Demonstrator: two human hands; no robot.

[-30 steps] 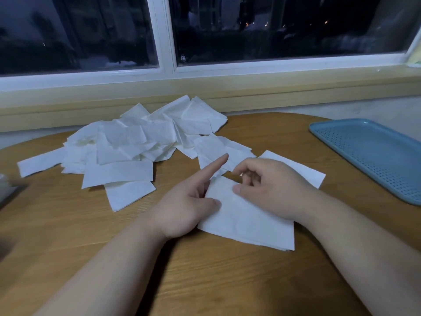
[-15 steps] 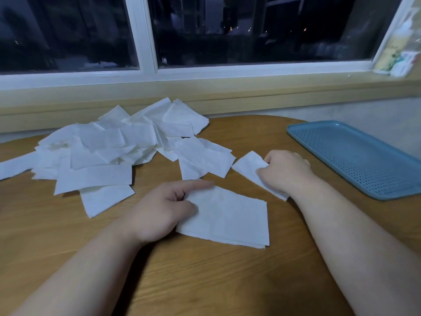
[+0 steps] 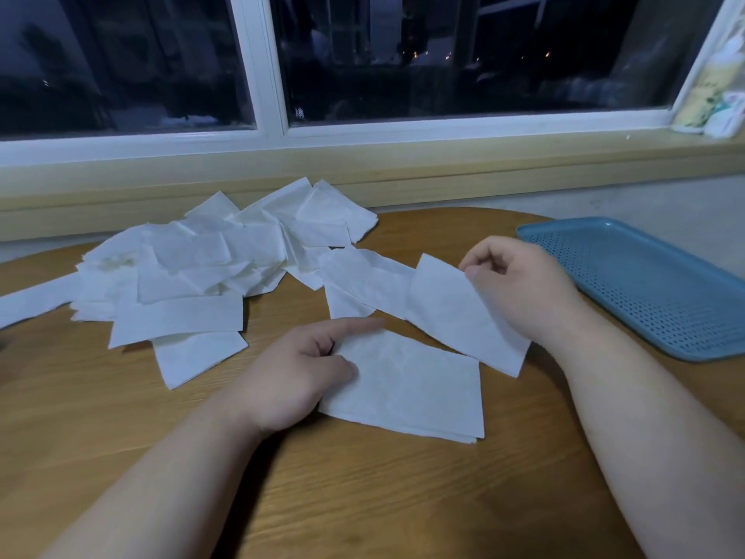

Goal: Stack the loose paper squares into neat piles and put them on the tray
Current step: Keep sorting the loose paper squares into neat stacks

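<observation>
Right hand (image 3: 520, 288) now lifting paper square (image 3: 459, 316), pile (image 3: 415, 385) unmoved

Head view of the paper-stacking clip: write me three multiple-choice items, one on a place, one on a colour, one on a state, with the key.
1. Where does the tray lie relative to the neat pile?
A. To its left
B. To its right, farther back
C. Beneath it

2. What colour is the tray?
A. Blue
B. Red
C. White

3. What is the right hand doing?
A. Lying flat on the tray
B. Making an empty fist
C. Pinching one paper square by its edge

Key: 1 B, the tray sits at the right side of the table, apart from the neat pile; 2 A, its perforated surface is plainly blue; 3 C, thumb and fingers pinch the paper square's upper right edge, and that end is raised.
</observation>
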